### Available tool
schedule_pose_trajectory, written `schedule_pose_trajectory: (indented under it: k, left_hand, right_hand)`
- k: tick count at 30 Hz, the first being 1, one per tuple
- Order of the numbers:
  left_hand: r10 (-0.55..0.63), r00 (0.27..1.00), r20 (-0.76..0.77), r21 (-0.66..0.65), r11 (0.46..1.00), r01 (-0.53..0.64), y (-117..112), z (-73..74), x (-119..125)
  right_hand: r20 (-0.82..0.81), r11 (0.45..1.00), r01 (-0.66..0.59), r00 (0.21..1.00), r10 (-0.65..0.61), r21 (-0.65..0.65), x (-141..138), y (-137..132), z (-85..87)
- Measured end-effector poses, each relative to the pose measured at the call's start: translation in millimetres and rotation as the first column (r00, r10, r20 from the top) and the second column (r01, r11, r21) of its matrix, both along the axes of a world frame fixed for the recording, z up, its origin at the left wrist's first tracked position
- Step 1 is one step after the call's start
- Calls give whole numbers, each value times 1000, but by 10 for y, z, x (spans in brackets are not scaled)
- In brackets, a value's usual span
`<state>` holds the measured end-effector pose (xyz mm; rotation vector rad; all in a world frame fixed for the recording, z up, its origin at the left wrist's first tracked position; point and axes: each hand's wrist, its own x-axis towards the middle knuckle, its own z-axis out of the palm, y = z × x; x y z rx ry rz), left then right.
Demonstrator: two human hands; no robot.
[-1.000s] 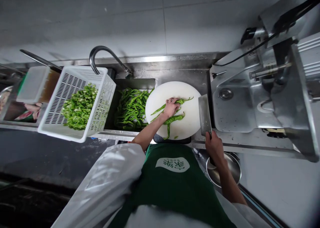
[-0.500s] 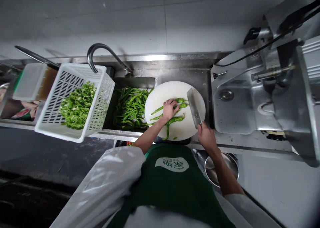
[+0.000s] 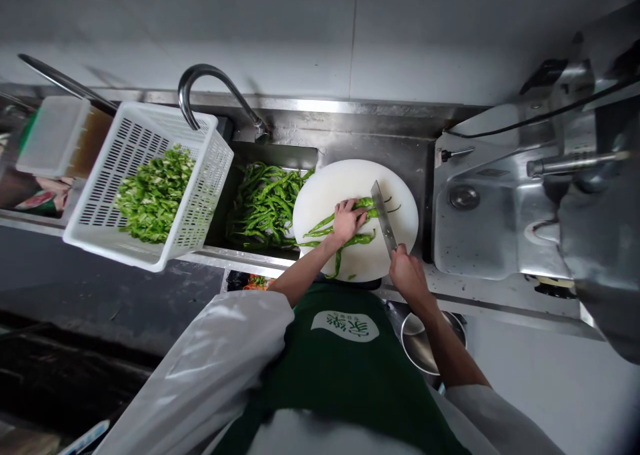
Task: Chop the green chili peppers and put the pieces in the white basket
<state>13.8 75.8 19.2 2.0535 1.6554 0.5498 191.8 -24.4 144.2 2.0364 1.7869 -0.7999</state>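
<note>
A round white cutting board (image 3: 330, 185) lies on the steel counter with a few long green peppers (image 3: 357, 239) on it. My left hand (image 3: 346, 220) presses down on the peppers with curled fingers. My right hand (image 3: 407, 275) grips the handle of a cleaver (image 3: 383, 218), whose blade stands on edge across the pepper ends just right of my left hand. Cut-off stems (image 3: 394, 208) lie to the right of the blade.
A sink (image 3: 267, 205) left of the board holds a heap of whole green peppers under a curved tap (image 3: 210, 85). A white slotted basket (image 3: 150, 182) of chopped green pieces sits further left. A steel machine (image 3: 540, 195) stands to the right; a metal bowl (image 3: 430, 345) sits below the counter edge.
My right hand brought the cleaver from the board's right edge onto the peppers beside my left hand, and the stem ends now lie cut off to its right. My left hand stayed put.
</note>
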Motion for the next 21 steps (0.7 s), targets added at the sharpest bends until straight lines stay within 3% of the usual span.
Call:
schedule_pose_trajectory:
  k: [9, 14, 21]
  left_hand:
    - [99, 995, -8, -9, 995, -99, -8, 62, -26]
    - [-34, 998, 46, -29, 999, 35, 39, 31, -101]
    - [-78, 997, 7, 1, 997, 78, 74, -39, -77]
  right_hand:
    - [26, 996, 26, 999, -29, 84, 27, 77, 97]
    - [1, 998, 7, 1000, -7, 66, 12, 132, 34]
    - [17, 1000, -16, 1000, 16, 0, -8, 190, 27]
